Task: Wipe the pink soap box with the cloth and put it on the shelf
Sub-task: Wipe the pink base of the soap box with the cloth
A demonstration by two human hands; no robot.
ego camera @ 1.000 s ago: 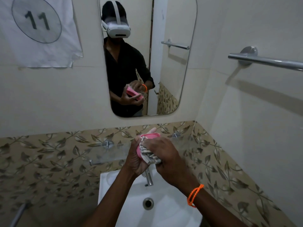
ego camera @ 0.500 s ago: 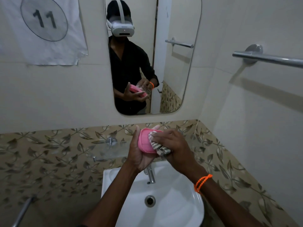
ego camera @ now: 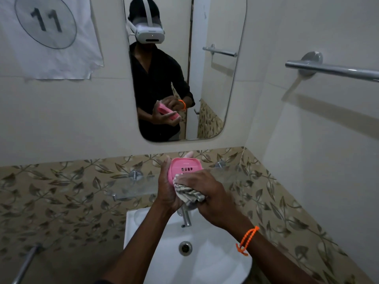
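Pink soap box [ego camera: 183,168], slotted face toward camera, cupped in left hand [ego camera: 168,189] above white sink [ego camera: 213,261], before glass shelf [ego camera: 133,186]; right hand [ego camera: 207,196] gripping bunched striped cloth [ego camera: 189,194] against its lower edge.

A small household bathroom, seen from above the basin. A white ceramic washbasin [ego camera: 215,261] with a metal tap [ego camera: 186,219] and round drain [ego camera: 185,248] sits near, against a corner. On the far wall hangs a round-cornered mirror [ego camera: 213,83]; below it a glass shelf [ego camera: 135,184] on metal brackets runs across a band of leaf-patterned tiles [ego camera: 61,193]. Plain cream tiles cover the walls above. A chrome towel rail [ego camera: 332,69] is fixed to the right wall, and a paper sheet marked "11" [ego camera: 47,35] is stuck up at far left.
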